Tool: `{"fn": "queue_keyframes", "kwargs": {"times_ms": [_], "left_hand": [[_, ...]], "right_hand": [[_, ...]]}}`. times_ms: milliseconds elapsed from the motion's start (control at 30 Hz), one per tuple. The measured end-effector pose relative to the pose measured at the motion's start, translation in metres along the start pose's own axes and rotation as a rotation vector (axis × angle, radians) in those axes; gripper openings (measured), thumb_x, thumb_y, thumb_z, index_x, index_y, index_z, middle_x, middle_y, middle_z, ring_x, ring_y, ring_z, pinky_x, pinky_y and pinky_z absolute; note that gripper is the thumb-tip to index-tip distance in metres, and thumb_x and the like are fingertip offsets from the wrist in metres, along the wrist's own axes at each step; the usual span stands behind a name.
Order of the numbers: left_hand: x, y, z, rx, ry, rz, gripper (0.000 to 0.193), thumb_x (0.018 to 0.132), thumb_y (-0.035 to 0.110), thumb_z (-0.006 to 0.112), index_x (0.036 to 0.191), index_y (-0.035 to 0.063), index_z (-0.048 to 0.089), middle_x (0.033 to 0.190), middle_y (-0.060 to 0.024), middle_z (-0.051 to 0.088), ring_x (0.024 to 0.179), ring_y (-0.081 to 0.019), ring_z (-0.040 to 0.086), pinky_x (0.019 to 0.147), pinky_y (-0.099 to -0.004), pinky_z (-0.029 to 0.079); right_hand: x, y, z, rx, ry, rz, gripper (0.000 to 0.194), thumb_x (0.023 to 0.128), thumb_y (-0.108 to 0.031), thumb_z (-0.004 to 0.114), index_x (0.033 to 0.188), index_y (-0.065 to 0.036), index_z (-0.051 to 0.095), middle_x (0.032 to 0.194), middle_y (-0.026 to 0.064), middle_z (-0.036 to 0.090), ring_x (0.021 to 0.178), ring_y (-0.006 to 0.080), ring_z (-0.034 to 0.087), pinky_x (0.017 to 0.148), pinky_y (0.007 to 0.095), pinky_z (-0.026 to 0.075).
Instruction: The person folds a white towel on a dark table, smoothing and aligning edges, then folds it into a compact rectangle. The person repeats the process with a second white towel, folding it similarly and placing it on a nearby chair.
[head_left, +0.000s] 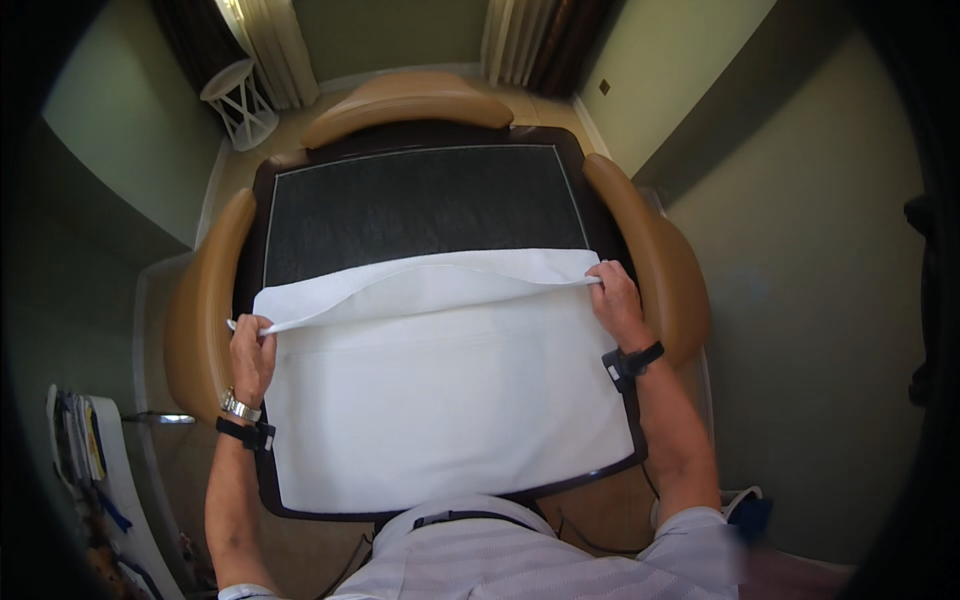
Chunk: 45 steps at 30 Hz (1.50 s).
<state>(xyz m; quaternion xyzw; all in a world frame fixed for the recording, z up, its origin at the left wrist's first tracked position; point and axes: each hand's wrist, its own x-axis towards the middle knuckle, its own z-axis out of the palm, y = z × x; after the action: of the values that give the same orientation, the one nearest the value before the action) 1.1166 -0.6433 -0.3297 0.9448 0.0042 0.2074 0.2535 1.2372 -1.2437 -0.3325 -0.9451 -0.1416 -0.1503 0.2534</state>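
Observation:
A white cloth (450, 397), perhaps a towel, covers the near half of a dark table (427, 196). My left hand (252, 356) pinches the left corner of its upper layer, and my right hand (617, 301) grips the right corner. Between them the edge of that layer is lifted and bows upward in the middle. Beneath it, a strip of the cloth's lower layer shows along the far side, lying on the dark inset top. Both wrists bear black straps with small modules, and a metal watch (241, 406) is on the left one.
Tan padded chairs stand at the far side (409, 105), the left (199, 307) and the right (664, 262) of the table. A white side table (244, 105) is by the curtains. At lower left is a white rack (124, 480) holding papers. Cables (600, 544) lie on the floor.

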Motion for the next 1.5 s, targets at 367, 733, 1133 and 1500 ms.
{"fn": "queue_keyframes", "kwargs": {"times_ms": [367, 733, 1133, 1500], "left_hand": [[-0.172, 0.032, -0.046, -0.011, 0.131, -0.112, 0.014, 0.09, -0.012, 0.06, 0.095, 0.0013, 0.057, 0.091, -0.0115, 0.057, 0.08, -0.0248, 0.055, 0.069, -0.0347, 0.046], [-0.315, 0.031, -0.023, 0.029, -0.241, -0.175, 0.027, 0.08, -0.014, 0.059, 0.103, -0.0001, 0.059, 0.131, -0.0265, 0.061, 0.116, -0.0448, 0.063, 0.094, -0.0469, 0.053], [-0.324, 0.028, -0.036, 0.054, -0.299, -0.159, 0.023, 0.081, -0.015, 0.062, 0.098, -0.001, 0.06, 0.139, -0.0316, 0.06, 0.124, -0.0476, 0.061, 0.101, -0.0494, 0.052], [-0.34, 0.045, -0.042, 0.086, -0.455, -0.175, 0.021, 0.083, -0.004, 0.07, 0.102, 0.0009, 0.065, 0.147, -0.0295, 0.055, 0.12, -0.0493, 0.059, 0.101, -0.0547, 0.047]], "right_hand": [[-0.166, -0.048, -0.064, 0.054, 0.184, 0.095, 0.022, 0.085, 0.013, 0.057, 0.102, 0.0, 0.062, 0.105, 0.0203, 0.064, 0.1, 0.0414, 0.065, 0.089, 0.0439, 0.053], [-0.357, -0.068, -0.004, 0.051, -0.084, 0.467, 0.024, 0.083, 0.01, 0.057, 0.104, -0.002, 0.061, 0.122, 0.0222, 0.059, 0.113, 0.0414, 0.061, 0.097, 0.0469, 0.051], [-0.358, -0.045, -0.011, 0.047, -0.015, 0.527, 0.021, 0.083, 0.009, 0.061, 0.101, -0.002, 0.061, 0.117, 0.0207, 0.061, 0.109, 0.041, 0.061, 0.095, 0.0468, 0.051], [-0.359, -0.035, -0.02, -0.256, -0.079, 0.497, 0.016, 0.084, 0.002, 0.059, 0.098, -0.004, 0.066, 0.118, 0.016, 0.065, 0.116, 0.0386, 0.057, 0.104, 0.049, 0.044]]}}
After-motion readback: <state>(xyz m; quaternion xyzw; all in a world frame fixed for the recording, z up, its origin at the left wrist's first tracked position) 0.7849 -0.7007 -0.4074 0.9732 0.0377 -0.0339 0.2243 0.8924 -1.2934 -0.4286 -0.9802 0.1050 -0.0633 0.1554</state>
